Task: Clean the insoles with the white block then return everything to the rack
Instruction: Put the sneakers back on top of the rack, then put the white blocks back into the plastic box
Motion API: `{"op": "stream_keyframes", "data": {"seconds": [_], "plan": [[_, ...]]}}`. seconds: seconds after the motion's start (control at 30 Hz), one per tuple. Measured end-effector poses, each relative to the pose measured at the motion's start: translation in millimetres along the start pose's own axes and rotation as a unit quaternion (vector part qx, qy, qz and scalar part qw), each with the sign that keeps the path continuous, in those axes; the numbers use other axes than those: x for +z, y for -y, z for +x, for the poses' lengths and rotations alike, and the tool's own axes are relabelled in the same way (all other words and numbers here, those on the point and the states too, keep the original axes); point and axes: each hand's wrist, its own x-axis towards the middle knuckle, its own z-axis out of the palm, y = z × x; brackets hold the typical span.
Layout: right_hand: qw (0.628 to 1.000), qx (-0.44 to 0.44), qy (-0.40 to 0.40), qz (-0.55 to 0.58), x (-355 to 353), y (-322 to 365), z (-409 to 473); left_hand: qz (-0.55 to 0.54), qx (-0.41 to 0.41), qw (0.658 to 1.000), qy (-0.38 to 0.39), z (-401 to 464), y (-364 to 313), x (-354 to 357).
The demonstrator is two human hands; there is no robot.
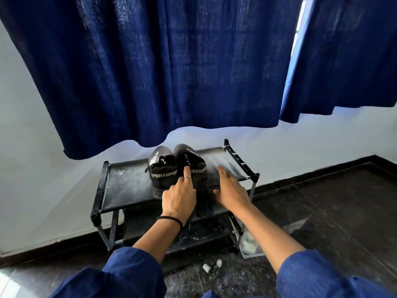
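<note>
Two black shoes with "SPORT" lettering stand side by side on the top shelf of a black rack (129,188): the left shoe (160,162) and the right shoe (189,160). My left hand (179,196) reaches forward and its straight index finger touches the right shoe's collar. My right hand (231,190) hovers with straight fingers over the dusty shelf just right of that shoe, holding nothing. A dark insole (205,204) lies between my hands and overhangs the shelf's front edge. Small white blocks (206,268) lie on the floor in front of the rack.
A blue curtain (171,72) hangs low over the back of the rack. A clear container (250,246) with pale green contents stands on the dark floor by the rack's right leg. White wall lies behind, and the rack's lower shelves are in shadow.
</note>
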Motion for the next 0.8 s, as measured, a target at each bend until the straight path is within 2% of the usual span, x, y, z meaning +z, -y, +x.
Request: {"op": "stream_keyframes", "data": {"seconds": [0.13,0.3,0.53,0.8], "plan": [[1.000,0.021,-0.004,-0.009,9.4,-28.9,-24.8,0.000,0.050,0.999,0.018,-17.1,-18.0,32.4],[0.995,0.096,0.023,-0.024,45.6,-80.8,-54.1,0.012,0.074,0.991,0.109,-40.9,-25.2,100.5],[0.974,0.188,0.111,-0.052,134.7,-161.2,-76.4,0.052,0.065,0.954,0.288,-67.4,5.3,212.6],[0.957,0.227,0.177,-0.024,244.0,-213.9,-79.6,0.096,0.059,0.911,0.398,-67.6,42.3,320.1]]}}
